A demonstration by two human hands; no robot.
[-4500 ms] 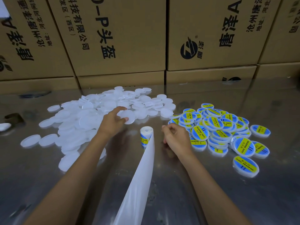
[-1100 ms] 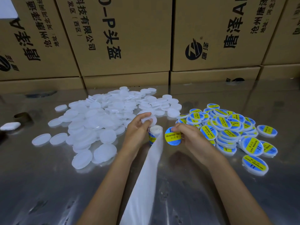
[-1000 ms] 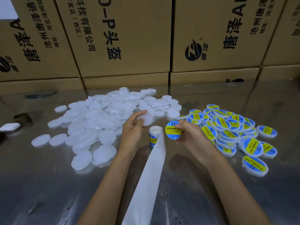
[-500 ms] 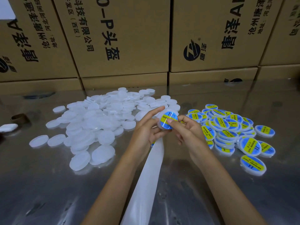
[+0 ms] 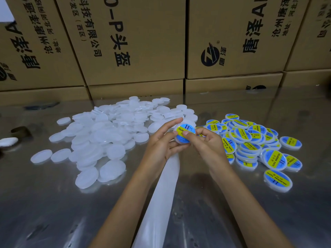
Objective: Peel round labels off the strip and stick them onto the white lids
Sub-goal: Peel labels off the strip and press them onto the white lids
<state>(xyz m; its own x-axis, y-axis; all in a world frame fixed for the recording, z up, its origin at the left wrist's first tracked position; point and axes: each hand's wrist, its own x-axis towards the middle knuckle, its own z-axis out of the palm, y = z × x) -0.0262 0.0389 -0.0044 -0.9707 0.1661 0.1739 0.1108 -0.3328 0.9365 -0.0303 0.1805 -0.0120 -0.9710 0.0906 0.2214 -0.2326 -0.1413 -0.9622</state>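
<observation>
My left hand (image 5: 161, 144) holds a white lid (image 5: 182, 140) up at the centre, fingers curled under it and the index finger stretched along its far edge. A round blue and yellow label (image 5: 184, 132) lies on the lid's top. My right hand (image 5: 206, 143) presses the label with its thumb and pinches the lid's right edge. The empty white backing strip (image 5: 161, 197) runs from under my hands towards me; the label roll is hidden behind them. A heap of bare white lids (image 5: 107, 133) lies to the left. Labelled lids (image 5: 250, 140) are piled to the right.
Everything lies on a shiny metal table (image 5: 53, 212). Stacked cardboard boxes (image 5: 134, 42) wall off the back. At the far left lie a small white object (image 5: 8, 141) and a dark ring (image 5: 19, 129).
Earlier my left hand picked a lid from the heap while my right hand peeled a label off the roll. The hands have since come together and the label now sits on the lid.
</observation>
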